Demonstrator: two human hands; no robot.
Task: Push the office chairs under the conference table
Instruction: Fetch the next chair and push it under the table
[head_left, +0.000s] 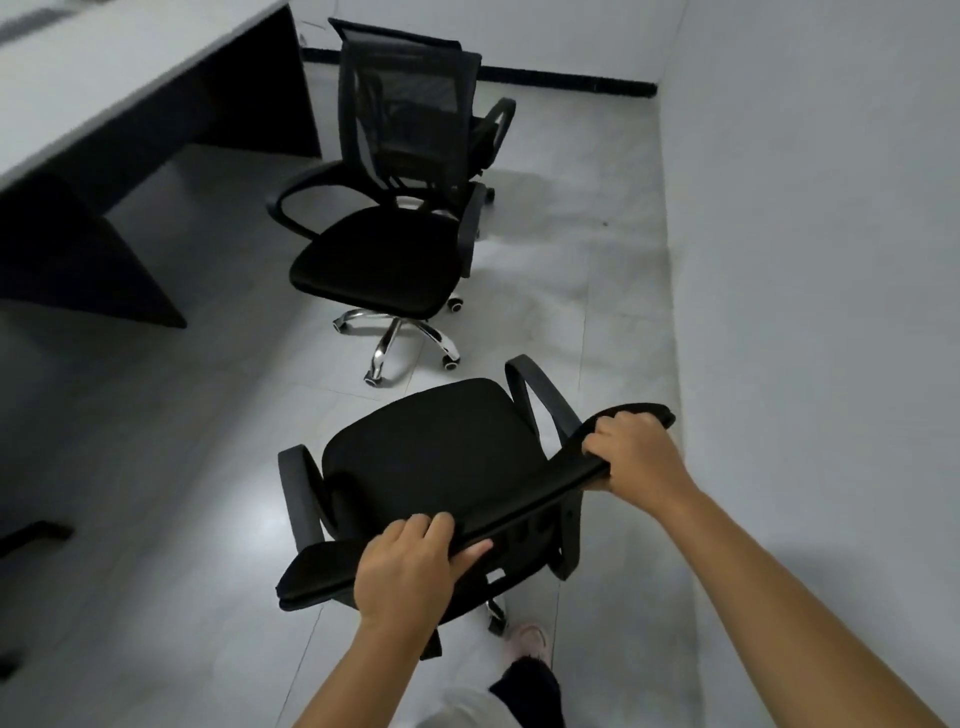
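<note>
Near office chair, black, at 6 o'clock in the head view, seat facing toward 11 o'clock, standing on pale tiled floor. Both hands grip the top edge of its backrest, which runs on a slant from lower left to upper right. Left hand curled over the rim toward its lower-left end, fingers on the far side, thumb tucked under the near edge. Right hand clamped round the rim toward its upper-right end, fingers wrapped over the top. Second office chair at 12 o'clock, mesh back upright, chrome star base and castors showing, apart from the near chair. Third chair just behind it, mostly hidden, one armrest loop visible. The counter, pale top with dark panel legs, at 10 o'clock; none of these three chairs is under it. Part of another dark chair at the left edge, 8 o'clock. White wall along 3 o'clock, black skirting at its far foot. A pale shoe below the near chair's base.
</note>
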